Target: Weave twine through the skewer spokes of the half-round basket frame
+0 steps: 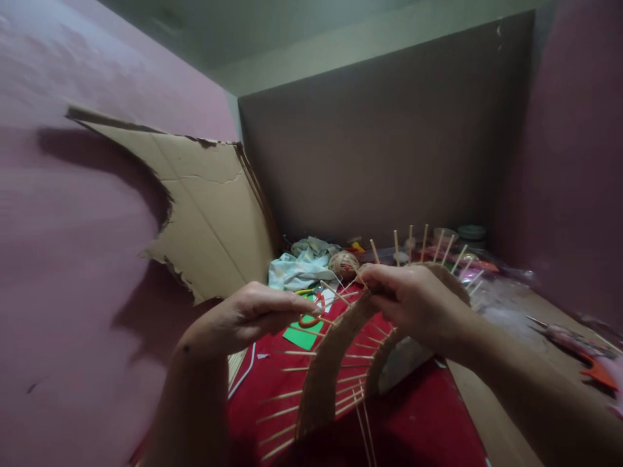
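Observation:
A curved brown cardboard band [318,376] with thin wooden sticks [294,353] sticking out along its outer edge stands before me. More sticks bridge the gap to a smaller inner cardboard arch [382,363]. My left hand [257,314] is closed at the band's left side, its fingertips pinching the end of one stick. At the top of the band my right hand [409,298] is closed too, thumb and fingers on another stick [359,277] by the cardboard edge. My right palm hides part of the band. Two long thin sticks [363,421] hang below the inner arch.
Red cloth [418,421] covers the surface. Behind the band lie a ball of twine [343,264], a pale blue cloth [302,264], green paper [300,336] and orange-handled scissors [311,320]. A torn cardboard sheet [204,207] leans left; an orange-handled tool [574,347] lies right.

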`<state>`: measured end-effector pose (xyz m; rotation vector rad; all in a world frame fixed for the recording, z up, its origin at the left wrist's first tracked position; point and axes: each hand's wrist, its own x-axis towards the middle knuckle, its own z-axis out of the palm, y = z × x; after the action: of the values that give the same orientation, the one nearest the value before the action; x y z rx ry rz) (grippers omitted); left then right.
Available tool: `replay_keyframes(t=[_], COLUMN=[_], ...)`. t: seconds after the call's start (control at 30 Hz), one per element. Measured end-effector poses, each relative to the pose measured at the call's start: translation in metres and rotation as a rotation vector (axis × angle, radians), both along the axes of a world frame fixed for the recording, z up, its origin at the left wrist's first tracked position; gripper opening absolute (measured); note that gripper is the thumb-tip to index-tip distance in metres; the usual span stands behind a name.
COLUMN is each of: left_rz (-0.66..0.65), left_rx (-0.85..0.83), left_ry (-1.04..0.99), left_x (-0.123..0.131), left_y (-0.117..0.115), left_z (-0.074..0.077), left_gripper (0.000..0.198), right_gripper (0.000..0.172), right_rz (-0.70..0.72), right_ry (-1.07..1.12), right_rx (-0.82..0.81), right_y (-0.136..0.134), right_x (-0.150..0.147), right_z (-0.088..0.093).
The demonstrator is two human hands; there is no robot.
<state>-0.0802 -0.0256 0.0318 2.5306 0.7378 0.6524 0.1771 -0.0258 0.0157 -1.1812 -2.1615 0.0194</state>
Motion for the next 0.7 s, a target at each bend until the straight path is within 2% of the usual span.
replay_keyframes(t=[0.2,0.3,0.4,0.53,0.7], left_rz=[-0.046,-0.088,-0.032,0.016,-0.044], left_rx=[-0.102,-0.308,-0.523,-0.661,-0.716], left_ry=[0.019,-0.074,-0.140,-0.008,0.054], left_x=[-0.003,-0.008,-0.007,0.005,0.017], left_y=[0.002,0.013,0.027,0.045,0.052], left_z=[0.000,-0.005,-0.012,-0.023,-0.037], left_gripper=[0.032,0.034,0.028,0.019,0.018], right_gripper=[0.018,0.016,0.016,0.015,0.010], right_rz=[-0.016,-0.025,-0.017,-0.006,-0.009], right_ry=[-0.008,-0.028,-0.027,-0.001,0.016], right_rx=[0.041,0.048,0.035,-0.002,-0.002], right_y=[-0.002,-0.004,-0.005,-0.004,-0.002], right_x=[0.001,0.001,0.001,0.001,0.001], right_z=[0.001,0.002,0.003,0.003,0.001])
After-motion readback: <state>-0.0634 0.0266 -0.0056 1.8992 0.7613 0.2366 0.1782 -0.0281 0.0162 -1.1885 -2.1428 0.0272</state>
